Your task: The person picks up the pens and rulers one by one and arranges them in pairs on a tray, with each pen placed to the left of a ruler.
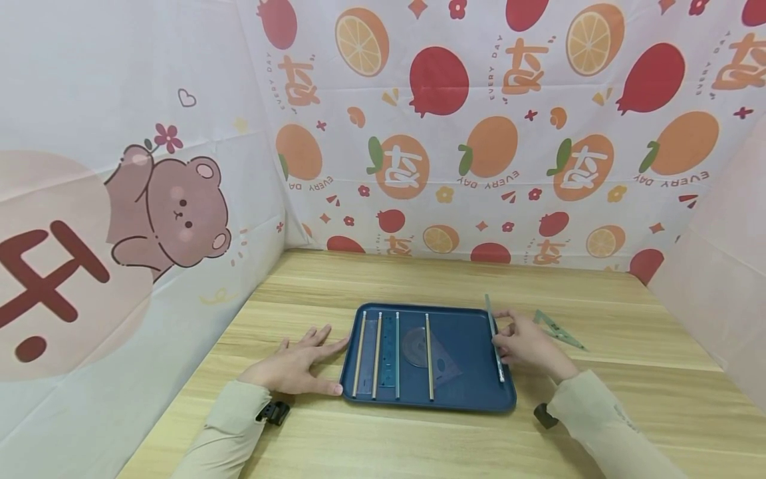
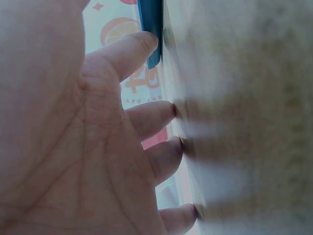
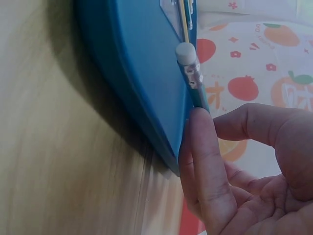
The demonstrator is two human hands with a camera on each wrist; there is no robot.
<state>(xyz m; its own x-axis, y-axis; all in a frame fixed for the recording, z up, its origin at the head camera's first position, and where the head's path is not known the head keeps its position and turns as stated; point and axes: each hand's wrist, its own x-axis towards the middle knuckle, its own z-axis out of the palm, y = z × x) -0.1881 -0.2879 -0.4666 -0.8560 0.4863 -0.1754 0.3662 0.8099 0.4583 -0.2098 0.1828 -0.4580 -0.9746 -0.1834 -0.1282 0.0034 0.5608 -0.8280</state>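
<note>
A dark blue tray lies on the wooden table. In it are several pencils, a blue ruler, a clear protractor and a clear set square. My left hand lies flat on the table at the tray's left side, fingers spread, with the thumb against the tray's edge. At the right rim of the tray, my right hand pinches a greenish pencil. That pencil's white eraser end shows in the right wrist view.
A second clear set square lies on the table to the right of my right hand. Printed cloth walls close the table in at the back, left and right. Bare wood runs behind and in front of the tray.
</note>
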